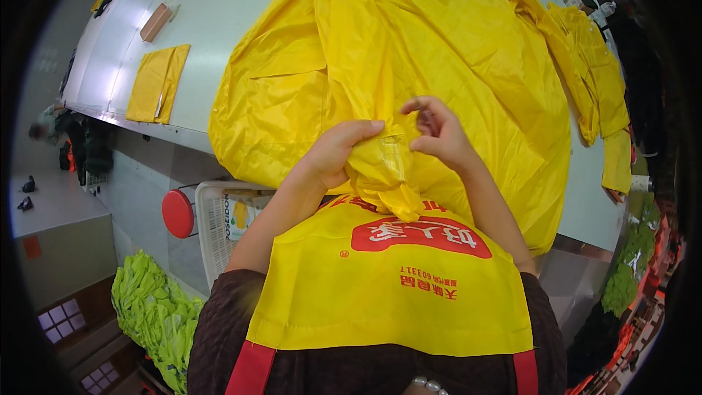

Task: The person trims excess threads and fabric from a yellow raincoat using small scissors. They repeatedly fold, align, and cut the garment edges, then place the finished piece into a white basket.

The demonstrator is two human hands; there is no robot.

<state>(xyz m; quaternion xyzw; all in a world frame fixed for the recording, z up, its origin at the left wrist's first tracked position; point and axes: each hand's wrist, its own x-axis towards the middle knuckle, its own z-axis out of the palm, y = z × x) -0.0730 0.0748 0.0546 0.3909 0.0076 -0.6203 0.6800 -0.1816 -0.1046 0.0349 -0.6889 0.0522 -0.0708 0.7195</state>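
Observation:
A large yellow raincoat (pixel 468 66), smooth and creased with a pocket flap at its left, spreads over the pale table in front of me. My left hand (pixel 333 150) is closed on a bunched part of it, the thumb pressed along the top near a shiny, paler patch. Just right of that patch, my right hand (pixel 446 137) hovers over the fabric. Its thumb and forefinger are curled but apart, and nothing shows between them. The gathered end of the cloth hangs toward my yellow apron (pixel 329 307).
A folded yellow garment (pixel 159 84) and a brown block (pixel 156 23) lie on the table (pixel 205 29) at left. More yellow garments (pixel 596 80) lie along the right edge. Below left stand a red stool (pixel 178 213), a white basket (pixel 212 230) and a lime-green heap (pixel 150 307).

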